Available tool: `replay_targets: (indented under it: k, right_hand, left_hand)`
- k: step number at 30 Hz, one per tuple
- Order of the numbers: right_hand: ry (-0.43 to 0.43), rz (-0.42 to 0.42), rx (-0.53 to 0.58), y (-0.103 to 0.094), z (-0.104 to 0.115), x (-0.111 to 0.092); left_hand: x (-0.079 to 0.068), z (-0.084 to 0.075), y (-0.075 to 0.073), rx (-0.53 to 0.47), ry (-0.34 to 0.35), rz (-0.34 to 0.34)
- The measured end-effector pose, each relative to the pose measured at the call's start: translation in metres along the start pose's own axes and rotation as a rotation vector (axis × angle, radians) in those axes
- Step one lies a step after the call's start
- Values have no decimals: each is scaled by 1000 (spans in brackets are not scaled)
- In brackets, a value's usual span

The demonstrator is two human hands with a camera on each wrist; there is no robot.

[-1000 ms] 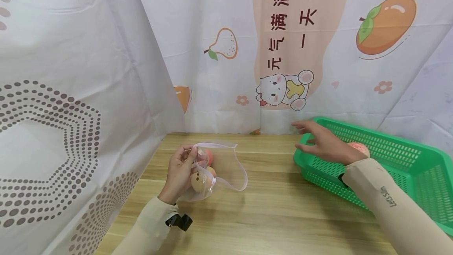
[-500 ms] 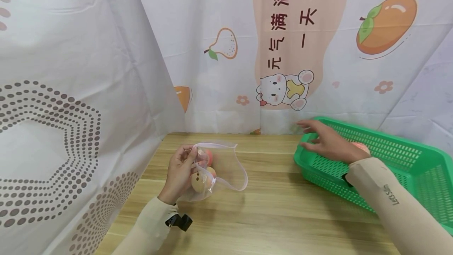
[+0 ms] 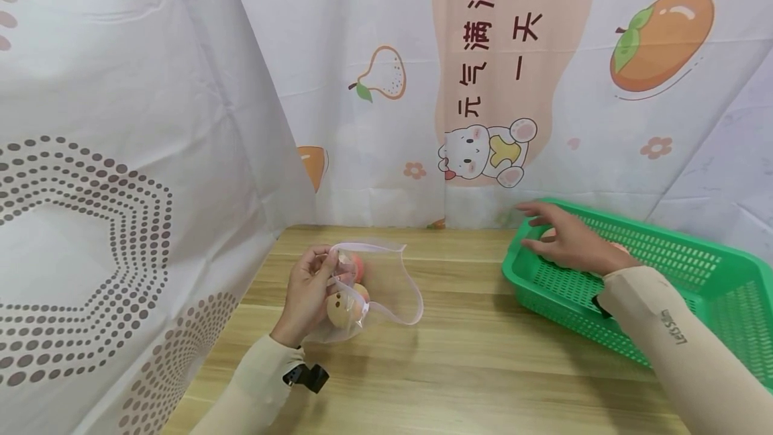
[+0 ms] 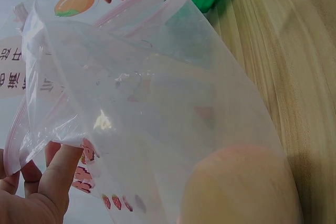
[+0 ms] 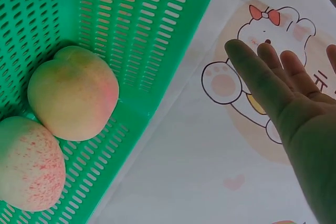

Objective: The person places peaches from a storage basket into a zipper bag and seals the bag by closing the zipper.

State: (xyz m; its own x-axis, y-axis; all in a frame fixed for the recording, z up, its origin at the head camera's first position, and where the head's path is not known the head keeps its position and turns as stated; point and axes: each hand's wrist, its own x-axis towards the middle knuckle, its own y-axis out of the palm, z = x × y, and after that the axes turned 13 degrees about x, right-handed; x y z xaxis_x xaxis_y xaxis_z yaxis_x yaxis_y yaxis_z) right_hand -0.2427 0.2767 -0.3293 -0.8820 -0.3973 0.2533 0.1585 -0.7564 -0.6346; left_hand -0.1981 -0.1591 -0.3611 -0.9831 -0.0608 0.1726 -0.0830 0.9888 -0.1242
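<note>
My left hand (image 3: 306,297) pinches the edge of a clear zip bag (image 3: 392,291), whose mouth gapes toward the right. Inside the bag lie a yellowish peach (image 3: 340,309) and a reddish round fruit (image 3: 359,268) behind it. The left wrist view shows the bag's pink zip edge and printed strawberries beside my fingers. My right hand (image 3: 568,242) hovers with spread fingers over the left end of a green basket (image 3: 670,233), holding nothing. In the right wrist view, a smooth peach (image 5: 73,95) and a red-speckled peach (image 5: 31,166) sit side by side in the basket.
The wooden table (image 3: 447,368) runs between the bag and the basket. Behind it hangs a printed white cloth (image 3: 386,153), and another dotted cloth (image 3: 121,113) covers the left side. A black strap mount (image 3: 306,377) sits on my left wrist.
My right hand has shifted slightly to the right, farther over the basket, and a peach there now shows beside its fingers. The left hand and bag have stayed in place.
</note>
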Motion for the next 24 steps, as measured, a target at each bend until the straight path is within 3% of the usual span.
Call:
replay_targets:
  k: [24]
  right_hand:
    - [89, -15, 12, -18, -19, -9]
  left_hand:
    - [1, 1, 0, 10, 18, -3]
